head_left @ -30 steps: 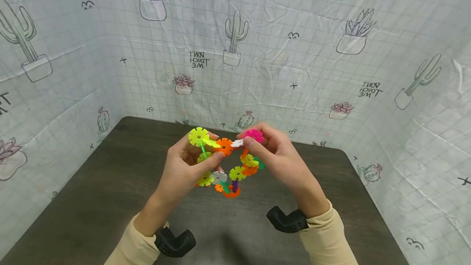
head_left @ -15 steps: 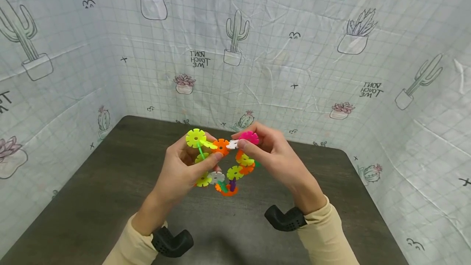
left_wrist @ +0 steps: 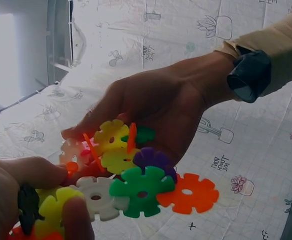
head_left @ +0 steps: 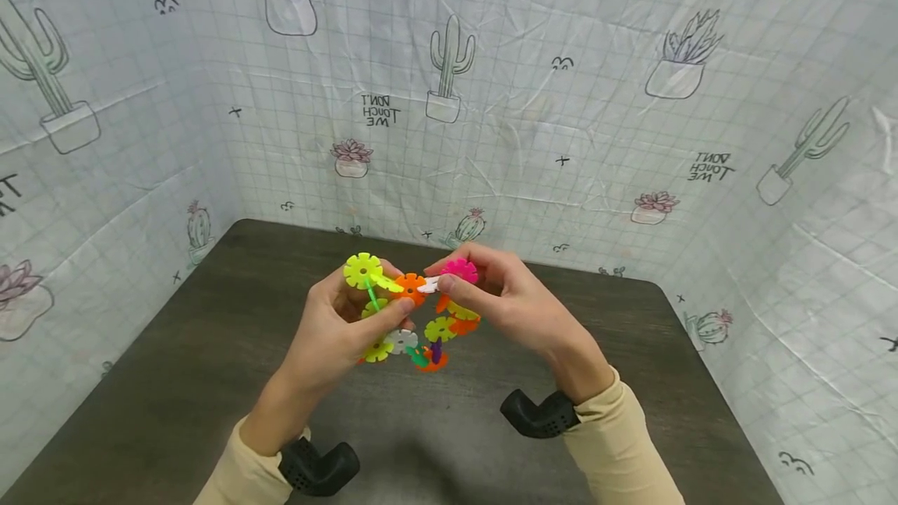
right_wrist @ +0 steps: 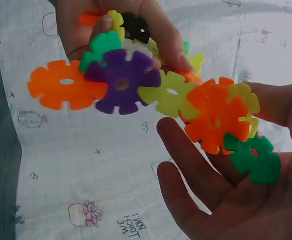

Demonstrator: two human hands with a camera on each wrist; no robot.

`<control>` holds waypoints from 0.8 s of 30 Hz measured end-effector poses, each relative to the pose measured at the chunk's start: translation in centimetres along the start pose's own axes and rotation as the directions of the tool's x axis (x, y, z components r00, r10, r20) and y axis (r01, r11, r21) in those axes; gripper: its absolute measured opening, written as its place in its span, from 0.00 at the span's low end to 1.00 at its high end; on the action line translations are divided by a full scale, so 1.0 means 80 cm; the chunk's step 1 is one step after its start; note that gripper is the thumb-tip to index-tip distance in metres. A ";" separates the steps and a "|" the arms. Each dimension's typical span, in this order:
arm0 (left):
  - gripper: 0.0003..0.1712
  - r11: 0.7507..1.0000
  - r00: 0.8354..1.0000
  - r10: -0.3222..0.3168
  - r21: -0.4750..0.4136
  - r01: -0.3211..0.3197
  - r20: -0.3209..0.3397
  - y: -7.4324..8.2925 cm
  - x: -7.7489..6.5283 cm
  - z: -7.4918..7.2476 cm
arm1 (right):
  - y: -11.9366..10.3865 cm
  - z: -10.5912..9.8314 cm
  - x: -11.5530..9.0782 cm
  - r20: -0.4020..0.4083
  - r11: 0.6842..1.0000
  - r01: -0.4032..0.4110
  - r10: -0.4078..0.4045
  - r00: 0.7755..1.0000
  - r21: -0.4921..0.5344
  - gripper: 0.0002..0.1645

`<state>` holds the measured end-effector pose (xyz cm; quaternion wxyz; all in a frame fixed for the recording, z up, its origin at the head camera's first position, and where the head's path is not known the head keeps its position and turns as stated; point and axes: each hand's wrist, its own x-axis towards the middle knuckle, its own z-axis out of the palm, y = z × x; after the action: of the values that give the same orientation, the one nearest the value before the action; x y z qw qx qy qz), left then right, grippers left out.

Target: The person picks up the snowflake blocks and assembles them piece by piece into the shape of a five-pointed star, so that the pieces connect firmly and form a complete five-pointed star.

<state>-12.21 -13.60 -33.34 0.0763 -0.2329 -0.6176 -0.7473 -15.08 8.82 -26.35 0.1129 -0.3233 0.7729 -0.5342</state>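
A ring-like chain of bright plastic snowflake discs hangs between both hands above the table. My left hand [head_left: 330,337] pinches an orange snowflake disc [head_left: 403,284] at the top, its thumb in front. Yellow discs, such as the one at the upper left [head_left: 356,265], lie around that hand. My right hand [head_left: 529,310] pinches a white disc [head_left: 429,285] edge-on against the orange one, beside a pink disc [head_left: 461,266]. Lower in the chain are a purple disc [right_wrist: 135,82], a green disc [left_wrist: 158,185] and another orange disc [left_wrist: 203,192]. Fingers hide whether the white and orange slots interlock.
The dark wooden table [head_left: 435,443] lies beneath the hands. A white cloth printed with cacti [head_left: 519,123] rises behind it and along both sides. Each wrist carries a black curved mount [head_left: 319,467].
Both hands have drifted a little left and slightly down in the head view, carrying the chain. The white disc sits closer to the orange one. Both grips stay the same.
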 end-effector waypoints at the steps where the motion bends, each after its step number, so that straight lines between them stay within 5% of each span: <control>1: 0.18 1.000 1.000 0.002 -0.003 -0.002 -0.001 -0.001 0.000 0.000 | 0.001 0.000 -0.001 -0.002 1.000 0.000 0.000 1.000 0.002 0.13; 14: 0.19 0.997 0.999 0.051 -0.050 -0.051 -0.004 -0.008 0.007 0.009 | 0.017 -0.005 -0.024 -0.093 0.999 0.030 -0.026 0.995 0.042 0.24; 24: 0.14 0.999 0.995 0.041 -0.012 -0.043 -0.093 -0.016 0.006 0.012 | 0.062 0.027 -0.028 -0.179 0.954 0.095 -0.045 0.983 0.283 0.23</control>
<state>-12.88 -12.34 -34.15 0.1190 -0.2113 -0.6029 -0.7600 -14.11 9.70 -32.09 0.0734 -0.2835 0.6808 -0.6714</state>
